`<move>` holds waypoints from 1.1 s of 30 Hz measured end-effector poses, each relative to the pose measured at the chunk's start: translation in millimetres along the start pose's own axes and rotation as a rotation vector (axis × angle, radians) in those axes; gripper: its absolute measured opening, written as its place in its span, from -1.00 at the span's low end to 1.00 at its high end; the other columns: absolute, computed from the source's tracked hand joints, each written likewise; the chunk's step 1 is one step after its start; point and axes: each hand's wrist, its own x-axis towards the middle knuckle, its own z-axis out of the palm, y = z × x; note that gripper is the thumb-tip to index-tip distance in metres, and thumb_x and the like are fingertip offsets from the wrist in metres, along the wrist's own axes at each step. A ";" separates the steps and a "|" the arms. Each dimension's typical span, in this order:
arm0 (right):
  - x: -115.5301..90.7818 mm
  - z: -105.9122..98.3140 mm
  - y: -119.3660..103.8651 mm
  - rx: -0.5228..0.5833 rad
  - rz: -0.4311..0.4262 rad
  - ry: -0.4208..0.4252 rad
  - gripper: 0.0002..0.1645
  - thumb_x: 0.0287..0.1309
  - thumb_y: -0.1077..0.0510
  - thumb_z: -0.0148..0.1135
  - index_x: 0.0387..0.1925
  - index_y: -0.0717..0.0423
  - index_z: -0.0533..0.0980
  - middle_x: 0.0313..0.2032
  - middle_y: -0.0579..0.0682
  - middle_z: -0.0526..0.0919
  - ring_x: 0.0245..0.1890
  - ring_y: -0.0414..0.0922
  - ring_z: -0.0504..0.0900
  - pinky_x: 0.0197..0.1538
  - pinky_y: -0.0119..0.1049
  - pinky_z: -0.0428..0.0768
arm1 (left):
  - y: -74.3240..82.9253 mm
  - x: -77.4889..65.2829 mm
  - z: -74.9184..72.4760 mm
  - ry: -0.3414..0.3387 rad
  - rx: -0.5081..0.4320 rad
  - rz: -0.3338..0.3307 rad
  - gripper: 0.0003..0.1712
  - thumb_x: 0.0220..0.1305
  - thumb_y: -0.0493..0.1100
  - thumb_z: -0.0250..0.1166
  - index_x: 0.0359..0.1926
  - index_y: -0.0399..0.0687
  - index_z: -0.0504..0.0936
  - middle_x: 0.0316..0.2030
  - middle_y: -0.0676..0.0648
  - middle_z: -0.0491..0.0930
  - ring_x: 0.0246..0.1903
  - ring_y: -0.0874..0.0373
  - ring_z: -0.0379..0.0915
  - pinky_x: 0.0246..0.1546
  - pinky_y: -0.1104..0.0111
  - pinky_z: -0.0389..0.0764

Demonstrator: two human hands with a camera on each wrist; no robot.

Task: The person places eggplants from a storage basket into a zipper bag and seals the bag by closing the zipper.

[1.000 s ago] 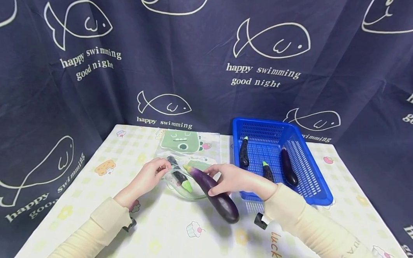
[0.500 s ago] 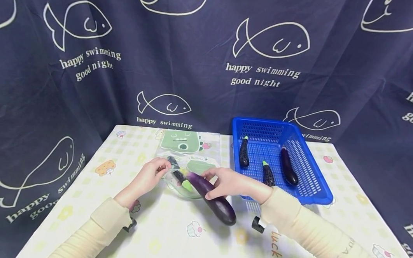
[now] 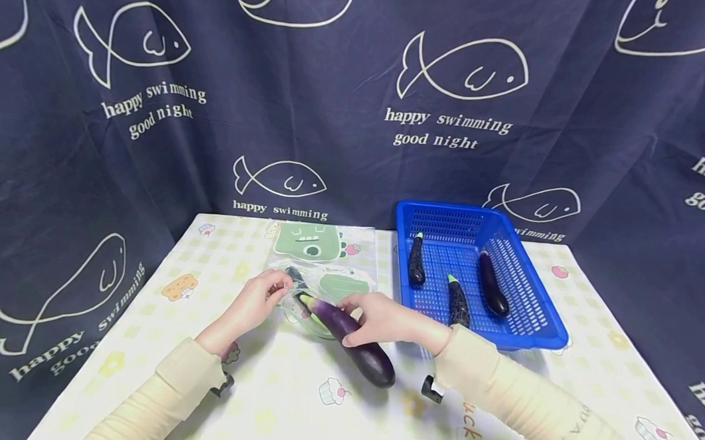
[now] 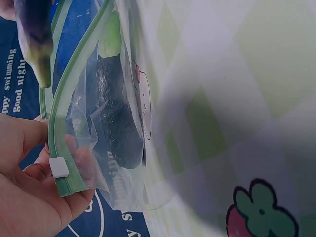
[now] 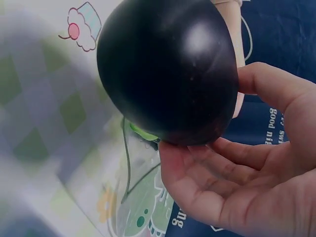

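My left hand (image 3: 260,298) pinches the rim of a clear zip bag (image 4: 81,128) with a green edge, right beside its white slider (image 4: 59,167). The bag's mouth stands parted in the left wrist view. Within it lies a dark eggplant (image 4: 117,121) with a bright green cap. A larger, glossy purple eggplant (image 3: 369,359) is gripped by my right hand (image 3: 377,319), thumb on one side and fingers on the other. Its pale stem end overlaps the bag's opening in the head view, while the rounded end slants down toward the table's front.
To the right stands a blue plastic basket (image 3: 540,341) holding two dark green-capped eggplants (image 3: 416,266) and a purple one (image 3: 492,287). The bag's printed green part (image 3: 309,241) lies flat toward the back of the patterned tablecloth (image 3: 283,409). A dark curtain (image 3: 358,114) hangs behind.
My right hand has carried the purple eggplant a little left and toward the front, its stem end shifting closer to the left hand. The left hand has stayed at the bag's rim.
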 end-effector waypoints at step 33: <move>17.2 34.2 -1.9 -0.237 -0.043 0.172 -0.32 -0.14 0.11 0.42 0.07 0.24 0.44 -0.14 0.03 0.63 -0.26 -0.18 0.56 -0.18 -0.39 0.56 | 2.3 1.5 1.7 -0.013 -0.002 -0.014 -0.87 0.21 -0.37 0.22 -0.24 -0.08 0.56 -0.36 0.00 0.52 -0.36 0.20 0.45 -0.31 0.36 0.56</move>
